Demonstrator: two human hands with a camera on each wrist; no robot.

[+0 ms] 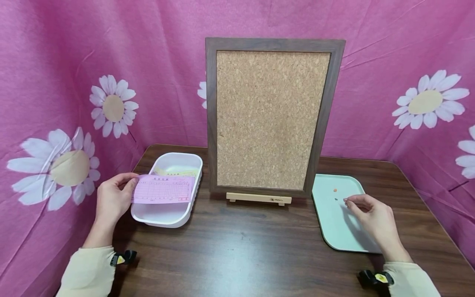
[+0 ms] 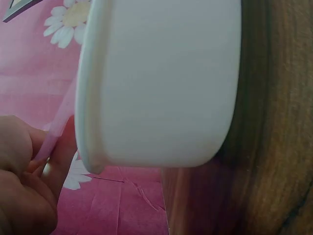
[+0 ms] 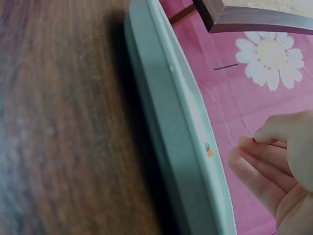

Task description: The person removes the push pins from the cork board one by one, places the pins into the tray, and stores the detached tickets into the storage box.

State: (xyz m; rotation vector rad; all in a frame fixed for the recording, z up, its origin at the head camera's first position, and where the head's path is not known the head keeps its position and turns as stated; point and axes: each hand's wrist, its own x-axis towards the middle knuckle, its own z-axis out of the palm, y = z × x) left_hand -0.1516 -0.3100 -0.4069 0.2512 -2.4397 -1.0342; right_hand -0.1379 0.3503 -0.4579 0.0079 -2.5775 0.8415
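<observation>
My left hand (image 1: 113,200) pinches a pink printed form (image 1: 163,189) by its left edge, above a white plastic bin (image 1: 163,216). A yellow printed slip (image 1: 174,173) lies in the bin, partly hidden by the pink form. Over the pale green tray (image 1: 339,239), my right hand (image 1: 376,218) holds a tiny dark reddish piece (image 1: 345,201) between thumb and index fingertip; its kind is too small to tell. A small orange piece (image 1: 335,190) and a small dark piece (image 1: 336,199) lie on that tray.
A cork board (image 1: 271,119) in a dark wooden frame stands between bin and tray on a light wooden stand (image 1: 258,198). The brown table (image 1: 237,255) carries all of these. A pink cloth with white flowers (image 1: 167,74) hangs behind and at both sides.
</observation>
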